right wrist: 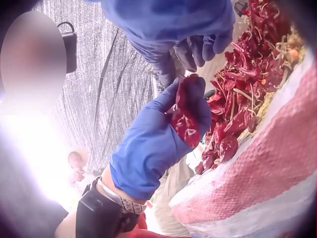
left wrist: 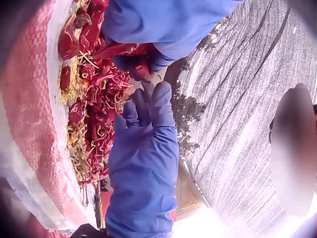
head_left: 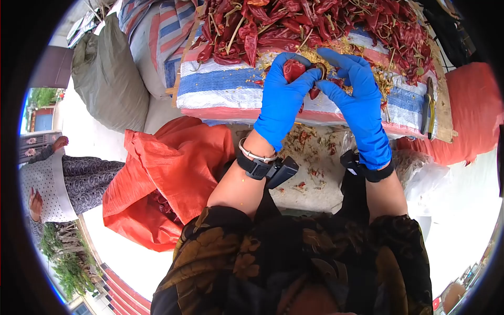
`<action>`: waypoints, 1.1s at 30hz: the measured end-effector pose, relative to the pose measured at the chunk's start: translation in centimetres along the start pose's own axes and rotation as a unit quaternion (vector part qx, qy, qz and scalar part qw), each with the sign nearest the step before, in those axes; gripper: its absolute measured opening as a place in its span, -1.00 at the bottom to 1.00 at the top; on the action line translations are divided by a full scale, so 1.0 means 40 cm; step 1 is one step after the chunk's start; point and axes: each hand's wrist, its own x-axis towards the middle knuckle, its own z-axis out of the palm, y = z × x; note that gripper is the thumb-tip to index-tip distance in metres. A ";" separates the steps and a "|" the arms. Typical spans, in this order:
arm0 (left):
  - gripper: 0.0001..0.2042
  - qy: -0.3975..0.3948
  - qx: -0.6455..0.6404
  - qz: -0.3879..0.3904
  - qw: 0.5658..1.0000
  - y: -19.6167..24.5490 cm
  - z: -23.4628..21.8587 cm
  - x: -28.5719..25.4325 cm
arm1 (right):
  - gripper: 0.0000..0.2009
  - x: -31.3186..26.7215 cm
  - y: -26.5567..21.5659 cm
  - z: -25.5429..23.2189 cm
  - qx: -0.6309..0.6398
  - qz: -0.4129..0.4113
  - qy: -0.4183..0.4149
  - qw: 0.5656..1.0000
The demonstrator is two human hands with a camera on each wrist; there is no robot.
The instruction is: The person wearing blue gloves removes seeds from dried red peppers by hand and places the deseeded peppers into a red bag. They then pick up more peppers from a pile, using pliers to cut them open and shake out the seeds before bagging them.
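Observation:
A red dried pepper (head_left: pixel 294 70) is gripped in my gloved left hand (head_left: pixel 282 102), with its end poking out toward the other hand. In the right wrist view, the left hand (right wrist: pixel 156 136) has its thumb and fingers around the wrinkled pepper (right wrist: pixel 185 119). My gloved right hand (head_left: pixel 357 94) is beside the pepper's end, thumb and index finger apart. Bent, loosely spread fingers show on the right hand (right wrist: pixel 168 25) just above the pepper; whether they touch it, I cannot tell. The left wrist view shows the pepper (left wrist: pixel 126 50) by the right hand's (left wrist: pixel 143 168) fingertips.
A heap of dried red peppers (head_left: pixel 283 26) lies beyond the hands on a striped woven sheet (head_left: pixel 220 84), with yellow seeds around. A knife-like tool (head_left: pixel 428 107) is at the right edge. An orange-red sack (head_left: pixel 178 163) stands lower left; another person's apron (head_left: pixel 50 184) shows far left.

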 end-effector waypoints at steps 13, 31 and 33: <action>-0.84 -0.040 0.118 0.035 0.992 -0.017 0.015 -0.005 | -0.81 -0.026 0.044 -0.017 0.043 0.019 0.008 0.999; -0.79 -0.092 0.120 -0.061 0.987 -0.008 0.024 -0.017 | -0.86 -0.031 0.047 -0.044 0.216 0.134 -0.037 0.967; -0.80 -0.119 0.153 -0.068 0.979 -0.020 0.010 -0.008 | -0.87 -0.030 0.046 -0.044 0.170 0.094 -0.070 0.979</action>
